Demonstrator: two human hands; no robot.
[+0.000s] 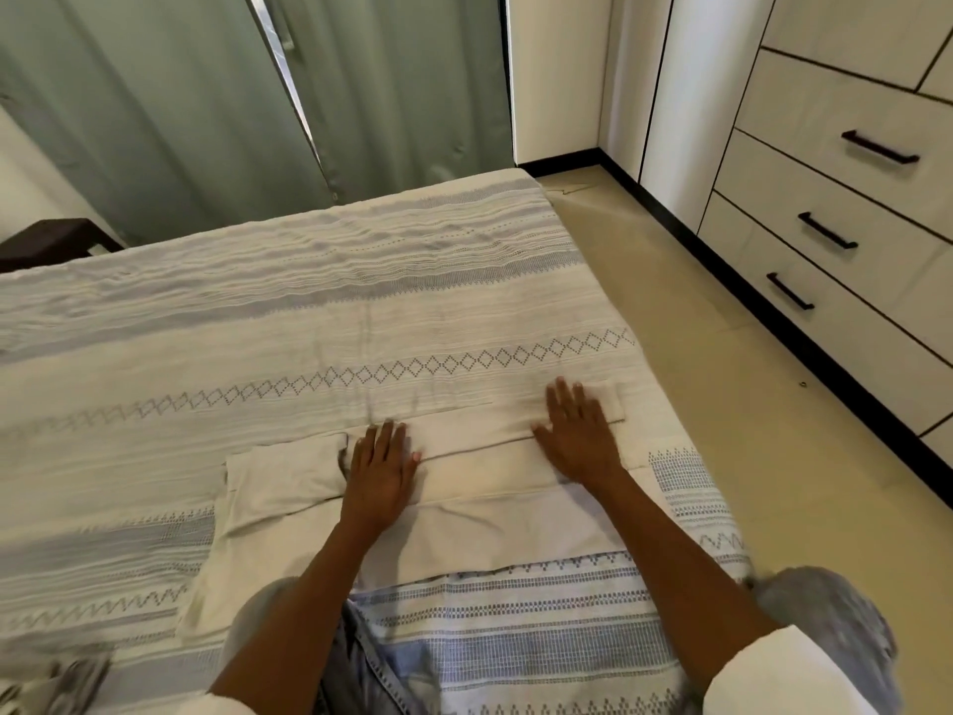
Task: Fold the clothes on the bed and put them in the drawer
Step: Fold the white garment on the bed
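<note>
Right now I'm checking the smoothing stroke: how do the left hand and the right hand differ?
The left hand lies nearer the person, at the middle of the cream garment; the right hand reaches farther, toward the garment's right end. The left hand sits beside the folded flap; the right hand crosses a long fold line. Both lie flat, fingers straight, palms down.

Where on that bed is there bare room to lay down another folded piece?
Free: the wide stretch of bedspread beyond the cream garment, up to the curtain, and the strip left of the garment. Crowded: the near edge, where both hands, left and right, press the garment flat and denim lies.
</note>
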